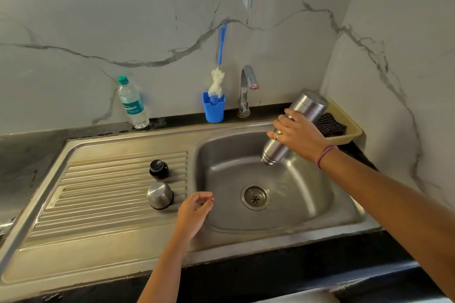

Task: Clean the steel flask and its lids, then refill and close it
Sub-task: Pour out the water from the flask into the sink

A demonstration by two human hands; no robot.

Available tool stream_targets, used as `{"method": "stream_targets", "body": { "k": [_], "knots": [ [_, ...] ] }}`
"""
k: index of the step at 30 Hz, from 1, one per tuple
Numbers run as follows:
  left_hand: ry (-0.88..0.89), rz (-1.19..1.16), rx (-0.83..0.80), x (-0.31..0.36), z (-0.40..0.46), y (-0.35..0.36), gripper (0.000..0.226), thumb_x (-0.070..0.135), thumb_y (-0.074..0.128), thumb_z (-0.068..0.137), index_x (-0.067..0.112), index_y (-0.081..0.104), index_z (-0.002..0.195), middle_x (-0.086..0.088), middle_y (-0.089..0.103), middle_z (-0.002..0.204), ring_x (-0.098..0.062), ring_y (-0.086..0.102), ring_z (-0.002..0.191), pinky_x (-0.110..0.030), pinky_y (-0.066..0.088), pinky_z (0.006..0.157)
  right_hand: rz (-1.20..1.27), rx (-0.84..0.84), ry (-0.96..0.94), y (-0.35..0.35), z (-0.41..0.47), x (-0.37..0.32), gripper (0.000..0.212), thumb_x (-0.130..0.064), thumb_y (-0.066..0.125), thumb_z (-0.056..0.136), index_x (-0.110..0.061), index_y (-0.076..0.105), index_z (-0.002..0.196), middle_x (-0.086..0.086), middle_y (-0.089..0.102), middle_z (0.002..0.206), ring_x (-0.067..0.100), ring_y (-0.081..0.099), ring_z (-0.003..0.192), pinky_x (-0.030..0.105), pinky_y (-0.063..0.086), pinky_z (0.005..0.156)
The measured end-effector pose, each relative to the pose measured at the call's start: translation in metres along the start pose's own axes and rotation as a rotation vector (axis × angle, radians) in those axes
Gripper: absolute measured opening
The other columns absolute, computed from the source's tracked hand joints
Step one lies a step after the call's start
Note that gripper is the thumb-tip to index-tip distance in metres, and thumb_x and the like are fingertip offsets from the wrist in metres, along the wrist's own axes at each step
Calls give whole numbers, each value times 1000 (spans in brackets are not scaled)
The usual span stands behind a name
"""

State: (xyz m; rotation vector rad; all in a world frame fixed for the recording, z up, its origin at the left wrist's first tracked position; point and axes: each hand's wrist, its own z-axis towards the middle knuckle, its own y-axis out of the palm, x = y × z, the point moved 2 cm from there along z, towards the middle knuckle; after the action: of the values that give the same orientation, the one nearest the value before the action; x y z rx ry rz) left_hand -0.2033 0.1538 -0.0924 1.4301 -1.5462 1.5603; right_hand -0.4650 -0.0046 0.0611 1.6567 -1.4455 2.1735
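Steel sink [344,216] fills the head view, ringed by a plastic water bottle [132,103], a blue cup [213,110] holding a bottle brush [216,81], a tap [246,91] and a yellow basket [349,128]. Two lids (black inner lid [159,168], steel outer lid [160,195]) stand on the ribbed drainboard. Right hand [299,136] grips the steel flask [295,125] over the basin, tilted, mouth pointing down-left. Left hand [195,211] hovers near the basin's left edge, fingers loosely curled, holding nothing.
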Motion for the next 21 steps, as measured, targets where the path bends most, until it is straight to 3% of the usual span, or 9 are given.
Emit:
{"method": "stream_targets", "body": {
  "k": [21],
  "knots": [
    [-5,-16,6,11,8,6,14,21,65,94,28,66,106,6,70,101,-10,66,94,-31,55,86,18,-19,-20,6,2,4,63,-15,73,81,-22,46,137,10,54,130,30,48,123,48,24,113]
  ]
}}
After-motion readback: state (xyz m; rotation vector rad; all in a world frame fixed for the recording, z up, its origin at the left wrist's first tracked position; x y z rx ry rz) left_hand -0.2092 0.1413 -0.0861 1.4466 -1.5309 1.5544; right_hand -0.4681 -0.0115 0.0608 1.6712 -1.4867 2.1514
